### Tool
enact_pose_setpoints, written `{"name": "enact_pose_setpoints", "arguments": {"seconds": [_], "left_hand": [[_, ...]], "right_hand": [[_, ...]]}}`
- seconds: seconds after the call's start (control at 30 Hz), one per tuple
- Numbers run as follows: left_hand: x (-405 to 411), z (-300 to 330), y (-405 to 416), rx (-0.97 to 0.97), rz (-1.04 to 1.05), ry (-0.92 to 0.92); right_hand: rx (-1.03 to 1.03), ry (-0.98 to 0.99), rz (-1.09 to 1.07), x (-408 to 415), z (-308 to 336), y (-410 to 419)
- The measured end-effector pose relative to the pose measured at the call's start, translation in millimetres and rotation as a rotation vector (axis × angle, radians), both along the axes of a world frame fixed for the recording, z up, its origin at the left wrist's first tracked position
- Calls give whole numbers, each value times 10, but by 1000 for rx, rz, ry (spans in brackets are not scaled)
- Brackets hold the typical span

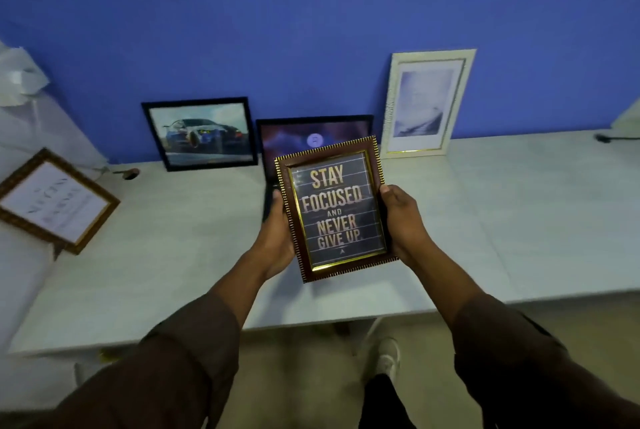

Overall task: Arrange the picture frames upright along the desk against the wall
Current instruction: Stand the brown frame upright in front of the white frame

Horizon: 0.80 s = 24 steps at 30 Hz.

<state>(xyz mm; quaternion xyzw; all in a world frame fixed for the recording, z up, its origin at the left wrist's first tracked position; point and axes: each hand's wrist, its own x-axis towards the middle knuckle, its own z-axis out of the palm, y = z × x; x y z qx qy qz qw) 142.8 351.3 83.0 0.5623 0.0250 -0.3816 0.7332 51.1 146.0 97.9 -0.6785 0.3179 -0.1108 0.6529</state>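
You hold the brown frame (334,208) with the gold beaded rim above the middle of the white desk (519,220), your left hand (277,238) clamped on its left edge and your right hand (403,220) clamped on its right edge; its face, reading "STAY FOCUSED AND NEVER GIVE UP", tilts toward you. Against the blue wall (311,30) lean the black frame with the car picture (201,134), a dark frame (313,132) just behind the one you hold, and a tall white frame (427,103) to the right. Bare desk lies right of the white frame and along the near edge. A gold frame (57,201) lies tilted at the desk's left end, its lettering too blurred to read. The dark frame's lower half is hidden by the held frame. At the far right a dark object (604,138) is cut off.
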Motion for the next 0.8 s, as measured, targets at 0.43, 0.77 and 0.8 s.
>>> {"name": "enact_pose_setpoints", "arguments": {"seconds": [0.43, 0.77, 0.8], "left_hand": [[368, -323, -2701, 187, 20, 177], [571, -710, -3594, 314, -23, 196], [610, -755, -3678, 331, -30, 195]], "right_hand": [[-448, 233, 25, -79, -383, -2495], [-549, 366, 98, -62, -758, -3361], [-549, 360, 88, -56, -793, -3420]]}}
